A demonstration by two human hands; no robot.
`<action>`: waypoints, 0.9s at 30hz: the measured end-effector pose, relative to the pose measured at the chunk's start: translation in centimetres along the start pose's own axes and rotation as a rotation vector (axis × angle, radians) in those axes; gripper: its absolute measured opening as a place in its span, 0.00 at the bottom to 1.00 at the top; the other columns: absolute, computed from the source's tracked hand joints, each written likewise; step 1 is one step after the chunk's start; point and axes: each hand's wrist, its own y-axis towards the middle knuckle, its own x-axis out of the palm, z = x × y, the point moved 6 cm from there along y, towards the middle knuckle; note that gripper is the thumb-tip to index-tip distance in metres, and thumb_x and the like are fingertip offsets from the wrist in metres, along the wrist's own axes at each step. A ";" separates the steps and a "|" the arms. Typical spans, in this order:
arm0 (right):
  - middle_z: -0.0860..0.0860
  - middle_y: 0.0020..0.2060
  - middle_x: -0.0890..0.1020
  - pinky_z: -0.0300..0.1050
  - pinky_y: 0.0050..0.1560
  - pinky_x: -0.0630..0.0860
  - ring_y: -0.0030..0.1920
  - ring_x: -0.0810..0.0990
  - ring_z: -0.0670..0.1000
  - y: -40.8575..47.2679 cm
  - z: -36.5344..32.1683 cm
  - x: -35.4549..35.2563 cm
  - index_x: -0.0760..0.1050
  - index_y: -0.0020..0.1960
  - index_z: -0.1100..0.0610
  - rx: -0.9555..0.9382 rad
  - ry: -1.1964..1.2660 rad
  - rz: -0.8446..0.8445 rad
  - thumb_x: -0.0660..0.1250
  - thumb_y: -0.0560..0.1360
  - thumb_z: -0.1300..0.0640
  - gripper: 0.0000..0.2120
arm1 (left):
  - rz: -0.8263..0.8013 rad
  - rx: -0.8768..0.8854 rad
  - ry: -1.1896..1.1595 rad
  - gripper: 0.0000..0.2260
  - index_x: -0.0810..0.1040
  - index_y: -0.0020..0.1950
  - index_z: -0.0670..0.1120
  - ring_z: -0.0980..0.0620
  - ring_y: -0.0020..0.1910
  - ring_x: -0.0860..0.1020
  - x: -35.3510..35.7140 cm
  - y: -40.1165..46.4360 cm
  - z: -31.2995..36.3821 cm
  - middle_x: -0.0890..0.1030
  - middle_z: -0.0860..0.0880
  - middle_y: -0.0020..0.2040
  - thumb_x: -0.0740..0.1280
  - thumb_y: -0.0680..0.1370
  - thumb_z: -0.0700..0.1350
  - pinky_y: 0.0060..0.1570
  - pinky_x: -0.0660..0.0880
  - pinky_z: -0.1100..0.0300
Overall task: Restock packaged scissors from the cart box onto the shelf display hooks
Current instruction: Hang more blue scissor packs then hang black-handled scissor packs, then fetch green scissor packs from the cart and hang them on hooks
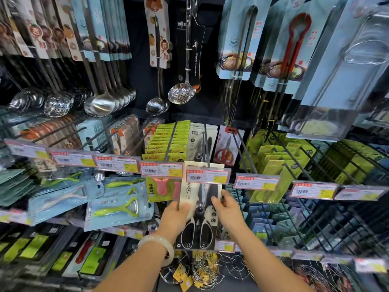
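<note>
Two hands are holding one scissors package at the shelf's centre hook: your left hand is gripping its left edge, your right hand is pinching its right edge. One price tag is covering the package's top. One bracelet is circling your left wrist.

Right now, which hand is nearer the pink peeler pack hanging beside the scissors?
Left. The left hand grips the scissors pack at its left edge, just below the pink peeler pack. The right hand holds the pack's far right edge.
</note>
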 end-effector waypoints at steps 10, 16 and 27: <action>0.57 0.71 0.66 0.50 0.69 0.65 0.70 0.66 0.57 -3.3 -1.1 3.4 0.59 0.73 0.58 -0.079 -0.623 -0.216 0.61 0.79 0.51 0.26 | 0.169 0.106 0.759 0.31 0.57 0.75 0.46 0.41 0.73 0.61 -4.2 -1.8 -1.2 0.64 0.42 0.73 0.65 0.77 0.55 0.71 0.62 0.47; 0.55 0.75 0.58 0.51 0.74 0.55 0.75 0.55 0.57 -8.2 -5.4 12.0 0.54 0.75 0.57 -0.477 -0.999 -0.399 0.60 0.79 0.51 0.28 | 0.325 0.048 1.012 0.34 0.46 0.78 0.47 0.42 0.78 0.46 -11.3 -7.5 -3.8 0.48 0.42 0.79 0.61 0.79 0.53 0.75 0.48 0.44; 0.55 0.75 0.57 0.55 0.74 0.57 0.75 0.54 0.58 -21.4 -13.5 34.3 0.55 0.74 0.55 -1.002 -1.145 -0.680 0.64 0.76 0.55 0.30 | 0.629 -0.316 0.980 0.33 0.50 0.78 0.47 0.43 0.78 0.48 -32.5 -19.2 -14.2 0.52 0.44 0.78 0.62 0.78 0.53 0.74 0.49 0.44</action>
